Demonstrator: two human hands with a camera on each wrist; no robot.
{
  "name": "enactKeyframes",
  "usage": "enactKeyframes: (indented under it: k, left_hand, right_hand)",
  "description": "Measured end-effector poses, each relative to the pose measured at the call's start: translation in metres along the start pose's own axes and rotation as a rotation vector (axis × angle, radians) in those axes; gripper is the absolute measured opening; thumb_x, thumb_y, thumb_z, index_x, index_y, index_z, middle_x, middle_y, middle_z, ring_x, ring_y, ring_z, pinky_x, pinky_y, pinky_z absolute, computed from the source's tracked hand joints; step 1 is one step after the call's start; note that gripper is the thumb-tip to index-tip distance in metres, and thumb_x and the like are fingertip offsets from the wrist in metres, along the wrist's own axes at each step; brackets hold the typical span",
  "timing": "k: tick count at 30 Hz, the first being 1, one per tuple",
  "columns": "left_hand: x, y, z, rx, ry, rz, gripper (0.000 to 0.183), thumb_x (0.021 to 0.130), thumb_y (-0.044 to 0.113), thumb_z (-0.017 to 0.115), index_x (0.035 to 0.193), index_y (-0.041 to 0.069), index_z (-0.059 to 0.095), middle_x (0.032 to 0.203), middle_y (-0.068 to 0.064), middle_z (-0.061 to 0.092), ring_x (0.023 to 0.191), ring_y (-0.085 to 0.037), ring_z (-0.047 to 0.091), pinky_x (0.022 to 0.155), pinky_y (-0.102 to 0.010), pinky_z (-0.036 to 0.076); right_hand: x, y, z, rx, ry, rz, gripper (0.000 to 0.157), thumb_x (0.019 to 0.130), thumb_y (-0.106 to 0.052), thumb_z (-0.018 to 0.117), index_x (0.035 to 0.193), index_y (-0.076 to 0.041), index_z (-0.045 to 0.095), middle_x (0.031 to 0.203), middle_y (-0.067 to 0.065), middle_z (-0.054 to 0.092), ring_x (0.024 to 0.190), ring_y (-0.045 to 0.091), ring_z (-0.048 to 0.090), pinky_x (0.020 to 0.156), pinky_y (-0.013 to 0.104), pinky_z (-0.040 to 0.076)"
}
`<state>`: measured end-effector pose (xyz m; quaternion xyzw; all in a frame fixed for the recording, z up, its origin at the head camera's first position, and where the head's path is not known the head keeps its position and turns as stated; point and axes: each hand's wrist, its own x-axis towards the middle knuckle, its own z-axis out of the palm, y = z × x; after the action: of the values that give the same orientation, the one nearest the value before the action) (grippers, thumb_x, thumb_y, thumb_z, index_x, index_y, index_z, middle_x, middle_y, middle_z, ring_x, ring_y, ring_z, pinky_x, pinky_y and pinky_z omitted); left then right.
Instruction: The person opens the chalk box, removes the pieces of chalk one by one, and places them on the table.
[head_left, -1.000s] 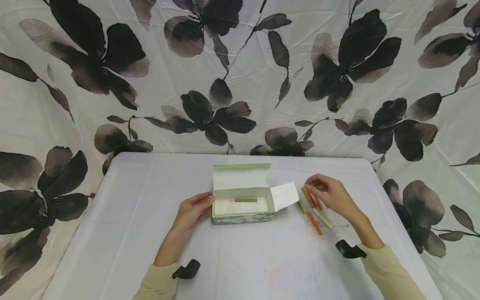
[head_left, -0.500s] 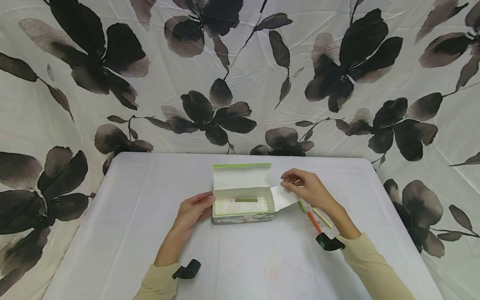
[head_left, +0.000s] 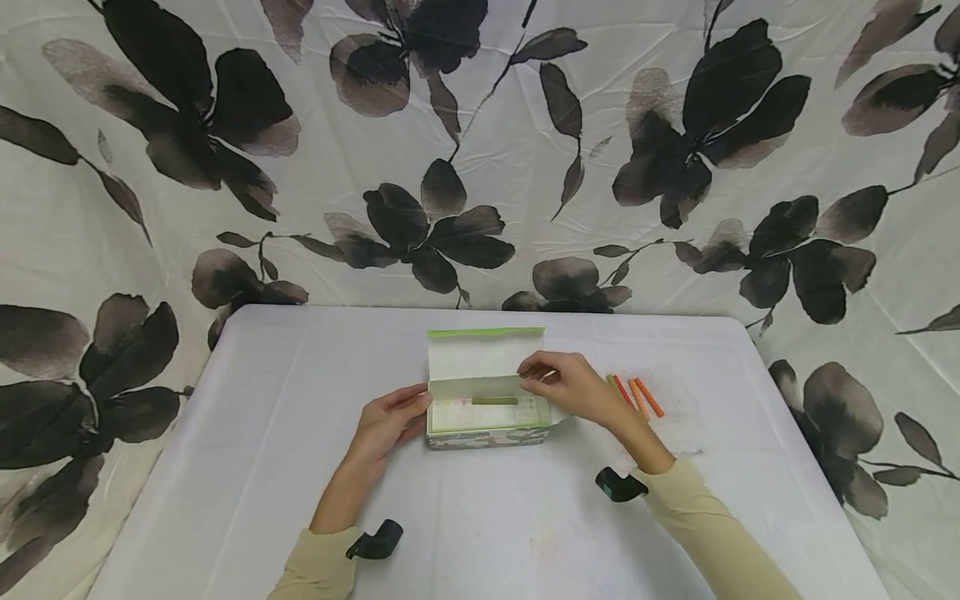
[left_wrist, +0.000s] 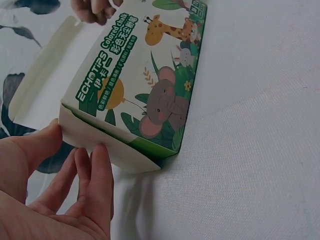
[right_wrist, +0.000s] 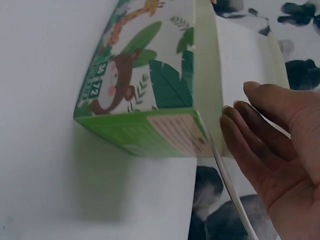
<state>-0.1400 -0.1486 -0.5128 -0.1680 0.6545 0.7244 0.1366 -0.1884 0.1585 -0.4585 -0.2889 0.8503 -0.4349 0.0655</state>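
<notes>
A colored chalk box [head_left: 488, 439] stands with its lid raised, printed with an elephant and a giraffe. One olive chalk stick [head_left: 494, 401] lies inside it, over a pale layer. My left hand [head_left: 392, 422] grips the box's left end; in the left wrist view the thumb is at the upper edge and fingers [left_wrist: 102, 160] are against the end flap. Over the box's right end is my right hand [head_left: 570, 385], its fingers bent toward the thumb. The right wrist view shows it beside the box's white right flap [right_wrist: 227, 185]. I cannot tell whether it pinches anything.
Right of the box, several chalk sticks lie on the white-covered table [head_left: 247, 467], among them a red chalk stick [head_left: 622, 390] and an orange chalk stick [head_left: 648, 397]. My right forearm covers part of that area. A floral cloth [head_left: 420, 125] hangs behind the table.
From the loose chalk sticks, my right hand has moved left, past the open side flap, to above the box's right end. The left hand and the box stay in place.
</notes>
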Motion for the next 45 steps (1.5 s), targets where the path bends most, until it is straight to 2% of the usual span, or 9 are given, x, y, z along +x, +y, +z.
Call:
enactKeyframes:
  k: [5,10,16,25,30,35,39,43,45]
  left_hand:
    - [0.002,0.000,0.001,-0.002,0.010,0.000,0.047,0.098,0.016,0.074,0.139,-0.002,0.060,0.136,-0.022,0.062,0.114,-0.021,0.067,0.094,-0.031,0.057]
    - [0.003,0.000,0.003,-0.003,0.019,0.002,0.045,0.098,0.015,0.073,0.138,-0.002,0.060,0.134,-0.021,0.063,0.113,-0.020,0.067,0.090,-0.028,0.058]
    - [0.002,0.002,0.005,0.005,0.021,0.004,0.046,0.098,0.015,0.073,0.138,-0.002,0.060,0.135,-0.021,0.063,0.115,-0.021,0.066,0.095,-0.032,0.057]
    - [0.003,0.003,0.005,-0.008,0.014,0.001,0.045,0.098,0.013,0.072,0.138,-0.003,0.060,0.134,-0.023,0.063,0.112,-0.020,0.067,0.091,-0.028,0.058]
    - [0.003,0.003,0.005,0.000,0.028,-0.005,0.044,0.097,0.013,0.074,0.137,-0.002,0.062,0.131,-0.019,0.065,0.104,-0.012,0.068,0.089,-0.027,0.058]
    - [0.002,0.005,0.005,0.010,0.028,-0.003,0.046,0.097,0.015,0.074,0.138,-0.001,0.062,0.133,-0.019,0.064,0.110,-0.015,0.066,0.093,-0.030,0.057]
    - [0.001,0.004,0.005,0.009,0.026,-0.002,0.046,0.097,0.015,0.074,0.138,-0.001,0.061,0.135,-0.020,0.063,0.111,-0.016,0.066,0.090,-0.027,0.058]
    - [0.001,0.003,0.006,0.010,0.030,-0.002,0.045,0.097,0.015,0.073,0.138,-0.001,0.062,0.133,-0.020,0.064,0.109,-0.016,0.067,0.084,-0.023,0.058]
    - [0.002,0.003,0.007,0.008,0.033,0.000,0.044,0.097,0.014,0.073,0.137,-0.001,0.062,0.131,-0.019,0.065,0.110,-0.017,0.067,0.084,-0.023,0.058]
  right_hand:
    - [0.008,0.001,0.010,-0.031,-0.066,-0.028,0.016,0.094,-0.004,0.074,0.109,0.002,0.072,0.104,0.017,0.074,0.093,0.021,0.071,0.083,0.030,0.060]
    - [0.013,0.003,0.020,-0.089,-0.144,-0.061,0.017,0.095,-0.002,0.073,0.110,0.006,0.071,0.102,0.013,0.074,0.092,0.020,0.070,0.082,0.027,0.059]
    - [0.016,0.003,0.033,-0.180,-0.219,-0.057,0.016,0.096,-0.003,0.072,0.110,0.005,0.070,0.101,0.011,0.073,0.093,0.021,0.069,0.082,0.028,0.058]
    - [0.019,-0.003,0.050,-0.380,-0.183,-0.043,0.012,0.096,-0.008,0.073,0.105,0.001,0.074,0.099,0.009,0.074,0.090,0.023,0.069,0.081,0.036,0.058]
    - [0.021,-0.006,0.052,-0.386,-0.197,-0.027,0.013,0.096,-0.006,0.073,0.105,0.002,0.074,0.100,0.011,0.075,0.090,0.024,0.071,0.079,0.036,0.058]
    - [0.022,-0.012,0.049,-0.370,-0.231,-0.018,0.015,0.094,-0.001,0.073,0.107,0.005,0.073,0.102,0.015,0.075,0.093,0.027,0.071,0.082,0.038,0.059]
    - [0.025,-0.014,0.050,-0.369,-0.254,0.020,0.018,0.091,0.004,0.073,0.110,0.006,0.072,0.105,0.016,0.073,0.095,0.028,0.070,0.084,0.040,0.058]
    - [0.028,-0.012,0.054,-0.429,-0.258,0.047,0.018,0.089,0.008,0.073,0.106,0.002,0.073,0.099,0.013,0.073,0.088,0.024,0.067,0.080,0.039,0.057]
    - [0.029,-0.010,0.057,-0.496,-0.242,0.012,0.013,0.089,0.009,0.073,0.099,0.001,0.074,0.091,0.011,0.073,0.078,0.022,0.065,0.072,0.038,0.056]
